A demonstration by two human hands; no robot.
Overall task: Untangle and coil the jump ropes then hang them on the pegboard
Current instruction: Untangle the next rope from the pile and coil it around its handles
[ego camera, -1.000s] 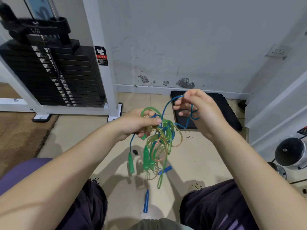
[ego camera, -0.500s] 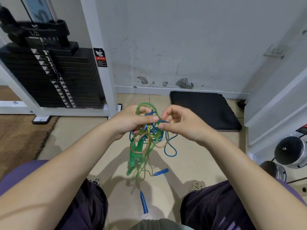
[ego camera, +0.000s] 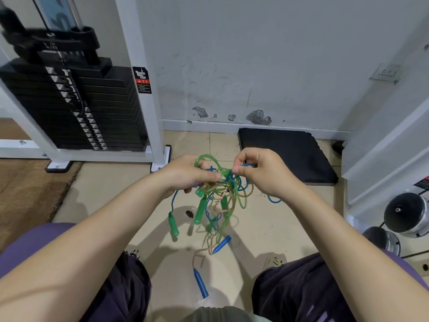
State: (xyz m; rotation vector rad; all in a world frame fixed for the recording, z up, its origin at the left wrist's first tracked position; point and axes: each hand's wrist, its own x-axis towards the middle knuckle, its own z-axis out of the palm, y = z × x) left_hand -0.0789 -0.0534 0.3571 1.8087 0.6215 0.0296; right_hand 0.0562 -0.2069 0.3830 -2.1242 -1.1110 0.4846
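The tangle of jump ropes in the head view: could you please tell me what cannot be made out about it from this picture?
- Which cord joins which handle: the cords cross too densely in the tangle of jump ropes.
- Exactly which strands each hand pinches: the fingers of the left hand and right hand cover them.
- The pegboard: not in view.
- The warning label text: too small.
- The dumbbells: cut off by the right edge.

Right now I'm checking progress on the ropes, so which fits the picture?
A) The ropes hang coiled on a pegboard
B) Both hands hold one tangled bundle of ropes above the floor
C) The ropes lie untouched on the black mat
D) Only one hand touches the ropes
B: the left hand and right hand both pinch the tangled jump ropes in mid-air, with green and blue handles dangling below; no pegboard is in view.
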